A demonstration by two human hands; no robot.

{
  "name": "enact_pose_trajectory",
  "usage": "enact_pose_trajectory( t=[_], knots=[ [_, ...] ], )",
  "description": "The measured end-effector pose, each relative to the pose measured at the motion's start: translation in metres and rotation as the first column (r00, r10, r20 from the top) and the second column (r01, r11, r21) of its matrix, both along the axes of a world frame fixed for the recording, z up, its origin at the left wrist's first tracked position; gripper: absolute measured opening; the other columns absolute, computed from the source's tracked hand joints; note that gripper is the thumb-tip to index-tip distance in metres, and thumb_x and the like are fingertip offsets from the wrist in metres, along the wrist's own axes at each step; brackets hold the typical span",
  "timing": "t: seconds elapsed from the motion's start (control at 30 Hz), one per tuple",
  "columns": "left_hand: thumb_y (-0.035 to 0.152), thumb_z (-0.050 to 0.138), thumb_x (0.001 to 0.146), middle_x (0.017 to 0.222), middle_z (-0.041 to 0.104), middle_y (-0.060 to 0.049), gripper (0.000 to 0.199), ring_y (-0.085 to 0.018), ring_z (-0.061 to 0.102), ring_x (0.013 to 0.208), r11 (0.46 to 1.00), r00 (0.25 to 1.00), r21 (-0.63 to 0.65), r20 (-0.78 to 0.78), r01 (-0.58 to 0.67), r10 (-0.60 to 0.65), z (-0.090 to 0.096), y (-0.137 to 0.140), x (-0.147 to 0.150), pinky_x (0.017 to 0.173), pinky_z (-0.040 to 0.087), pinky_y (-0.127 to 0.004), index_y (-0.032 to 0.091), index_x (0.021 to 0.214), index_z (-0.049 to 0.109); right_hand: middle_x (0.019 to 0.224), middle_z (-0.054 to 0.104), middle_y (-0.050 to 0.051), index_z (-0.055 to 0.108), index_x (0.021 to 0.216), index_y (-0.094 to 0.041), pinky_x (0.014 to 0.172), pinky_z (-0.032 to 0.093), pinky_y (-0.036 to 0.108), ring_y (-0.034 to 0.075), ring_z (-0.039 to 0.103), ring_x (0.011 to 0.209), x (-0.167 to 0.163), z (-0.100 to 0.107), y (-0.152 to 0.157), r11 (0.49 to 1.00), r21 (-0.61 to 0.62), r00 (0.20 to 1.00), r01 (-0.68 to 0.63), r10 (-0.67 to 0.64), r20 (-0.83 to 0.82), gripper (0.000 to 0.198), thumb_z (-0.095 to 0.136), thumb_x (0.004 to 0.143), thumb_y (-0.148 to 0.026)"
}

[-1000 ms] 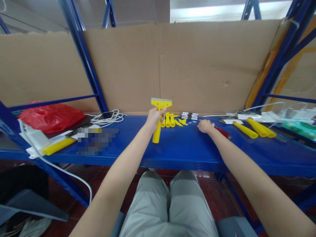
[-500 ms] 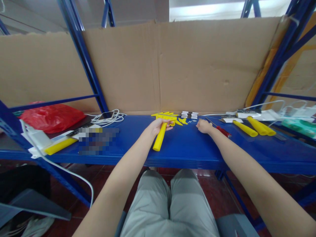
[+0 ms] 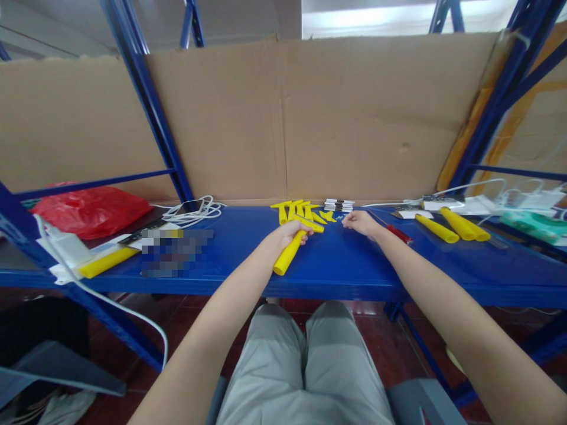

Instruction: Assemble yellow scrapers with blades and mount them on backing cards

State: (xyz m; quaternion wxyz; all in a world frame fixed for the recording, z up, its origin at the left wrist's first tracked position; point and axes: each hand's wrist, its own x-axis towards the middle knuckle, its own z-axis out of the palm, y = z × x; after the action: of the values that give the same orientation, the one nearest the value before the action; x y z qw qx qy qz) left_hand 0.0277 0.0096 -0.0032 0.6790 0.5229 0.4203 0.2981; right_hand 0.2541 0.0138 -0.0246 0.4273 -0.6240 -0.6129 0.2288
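Observation:
My left hand (image 3: 290, 233) is wrapped round a yellow T-shaped plastic handle (image 3: 287, 256), its tube tilted toward the shelf's front edge and its flat head pointing right. My right hand (image 3: 359, 223) is low over the blue shelf, thumb and fingertips together beside some small metal pieces (image 3: 339, 218). What it pinches, if anything, is too small to make out. Behind my left hand lie several more yellow T-shaped handles (image 3: 282, 212) in a row. Small yellow curved pieces (image 3: 326, 216) lie between my hands.
Striped white-and-black packs (image 3: 339, 205) are stacked at the back. A red-handled screwdriver (image 3: 398, 234) lies right of my right hand, with yellow tubes (image 3: 436, 228) farther right. White cables (image 3: 201, 211), a red bag (image 3: 91, 208) and another yellow tube (image 3: 108, 262) are at left.
The T-shaped handle in my left hand has turned, its head swinging toward the right and nearer me. My right hand has shifted slightly left, its fingers extending from a fist to a pinch.

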Motion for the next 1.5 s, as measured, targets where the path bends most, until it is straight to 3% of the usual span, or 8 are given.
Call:
enact_pose_trajectory(
  t=[0.2,0.43,0.77,1.17,1.5],
  knots=[
    [0.0,0.041,0.083,0.055,0.052,0.001,0.018,-0.003,0.038,0.034,0.999,1.0,-0.051,-0.023,-0.005,0.004,0.004,-0.006,0.004,0.033,0.03,-0.014,0.009,0.083,0.057,0.068,0.065,-0.001,0.06,0.065,-0.017,0.059,0.043,0.022,0.01,0.055,0.061,-0.023,0.006,-0.012,0.972,0.106,0.937,-0.21,0.231,-0.264,0.01,0.069,0.064,-0.019],
    [0.001,0.041,0.084,0.059,0.053,0.001,0.018,-0.003,0.038,0.034,1.0,1.0,-0.013,0.009,0.019,-0.019,0.001,-0.011,0.008,0.033,0.031,-0.015,0.011,0.086,0.056,0.063,0.061,-0.003,0.06,0.064,-0.017,0.067,0.045,0.026,0.01,0.054,0.061,-0.044,0.001,-0.014,0.912,0.12,0.895,-0.392,0.408,-0.182,0.018,0.074,0.06,-0.029],
    [0.001,0.042,0.082,0.059,0.053,0.001,0.023,-0.004,0.037,0.036,1.0,0.999,0.025,-0.053,0.013,-0.012,0.001,-0.013,0.012,0.036,0.031,-0.016,0.01,0.098,0.057,0.062,0.058,-0.003,0.056,0.063,-0.019,0.069,0.047,0.03,0.012,0.055,0.061,-0.043,-0.009,-0.004,0.92,0.159,0.907,-0.358,0.383,-0.173,0.023,0.075,0.059,-0.03],
    [-0.001,0.042,0.083,0.058,0.054,0.001,0.016,-0.003,0.037,0.034,1.0,1.0,0.009,-0.014,-0.003,0.003,0.003,-0.016,0.014,0.034,0.03,-0.016,0.01,0.081,0.053,0.062,0.058,-0.003,0.058,0.061,-0.018,0.07,0.045,0.032,0.012,0.051,0.06,-0.042,-0.004,-0.007,0.948,0.126,0.949,-0.291,0.303,-0.088,0.015,0.069,0.065,-0.029],
    [0.001,0.045,0.082,0.062,0.053,0.0,0.019,-0.004,0.039,0.038,0.999,0.999,0.026,-0.001,0.037,-0.037,-0.001,-0.01,0.011,0.037,0.031,-0.015,0.013,0.091,0.057,0.063,0.057,-0.002,0.058,0.062,-0.018,0.07,0.044,0.032,0.012,0.05,0.061,-0.042,-0.003,-0.009,0.945,0.121,0.948,-0.305,0.314,-0.059,0.018,0.068,0.065,-0.033]
  ],
)
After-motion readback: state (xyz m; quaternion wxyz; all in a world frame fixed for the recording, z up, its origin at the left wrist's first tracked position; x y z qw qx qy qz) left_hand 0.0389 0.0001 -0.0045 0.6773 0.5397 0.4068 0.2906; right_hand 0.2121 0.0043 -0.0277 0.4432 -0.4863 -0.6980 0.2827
